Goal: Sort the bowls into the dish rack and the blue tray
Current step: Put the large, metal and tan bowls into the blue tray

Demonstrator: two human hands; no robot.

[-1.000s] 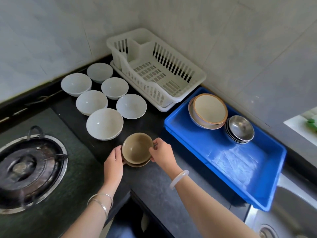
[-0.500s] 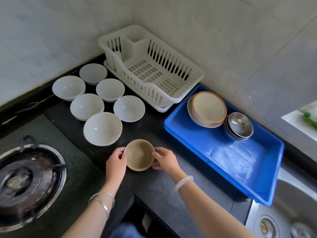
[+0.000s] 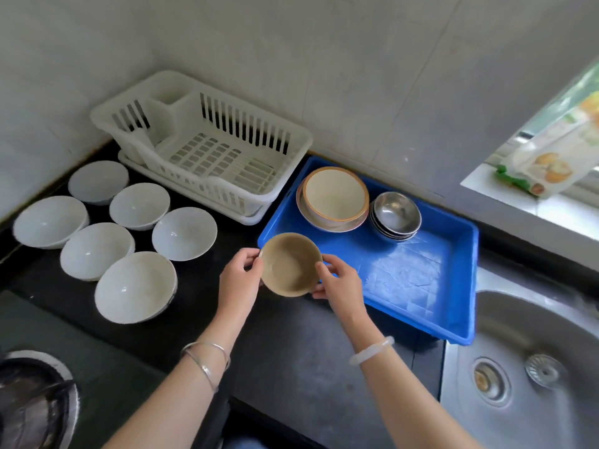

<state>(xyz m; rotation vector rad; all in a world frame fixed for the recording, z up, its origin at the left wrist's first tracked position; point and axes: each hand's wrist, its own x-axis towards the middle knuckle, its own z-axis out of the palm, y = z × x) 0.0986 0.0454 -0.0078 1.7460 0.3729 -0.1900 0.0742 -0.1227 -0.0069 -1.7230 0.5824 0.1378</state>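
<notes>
Both hands hold a small tan bowl (image 3: 289,264) in the air at the near left corner of the blue tray (image 3: 418,280). My left hand (image 3: 239,280) pinches its left rim and my right hand (image 3: 340,286) grips its right side. Inside the tray, at the back, sit a stack of cream bowls with brown rims (image 3: 334,199) and a stack of steel bowls (image 3: 396,215). The white dish rack (image 3: 207,150) stands in the corner with nothing in it. Several white bowls (image 3: 136,286) sit on the black counter to the left.
A gas burner (image 3: 35,406) is at the lower left. A steel sink (image 3: 525,367) with a drain lies right of the tray. A packet (image 3: 551,157) stands on the window sill at the far right. Tiled walls close in the back.
Both hands have lifted the tan bowl off the counter and carried it right, up to the tray's near left corner. The view has swung right as well.
</notes>
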